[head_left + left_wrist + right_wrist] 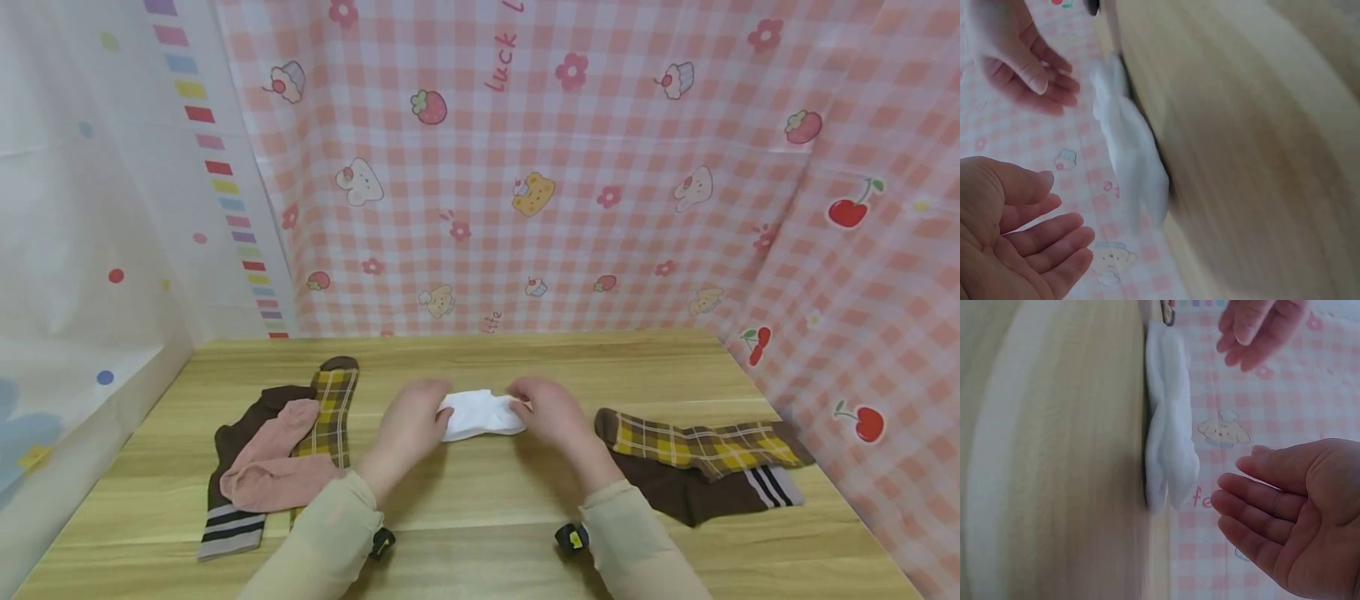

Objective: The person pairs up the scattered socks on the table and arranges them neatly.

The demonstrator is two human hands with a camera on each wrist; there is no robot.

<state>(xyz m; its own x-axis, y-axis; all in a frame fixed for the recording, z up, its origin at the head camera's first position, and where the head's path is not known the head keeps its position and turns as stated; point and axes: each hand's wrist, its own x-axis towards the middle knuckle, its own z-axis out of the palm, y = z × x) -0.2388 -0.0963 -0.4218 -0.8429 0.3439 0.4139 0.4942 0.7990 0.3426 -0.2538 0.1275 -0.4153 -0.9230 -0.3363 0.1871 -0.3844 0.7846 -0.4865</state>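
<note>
Only our wrist views reveal gaps, hidden overhead, between white socks and our relaxed left hand and right hand.

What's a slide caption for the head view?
White socks lie between left hand and right hand, plaid socks on either side.

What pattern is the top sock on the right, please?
The sock is yellow and brown plaid, clearest in the head view.

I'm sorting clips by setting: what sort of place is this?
Probably a small staged tabletop booth, likely indoors: a wood-grain table, a pink checked cloth hanging behind it, and a white dotted cloth along the left side.
</note>
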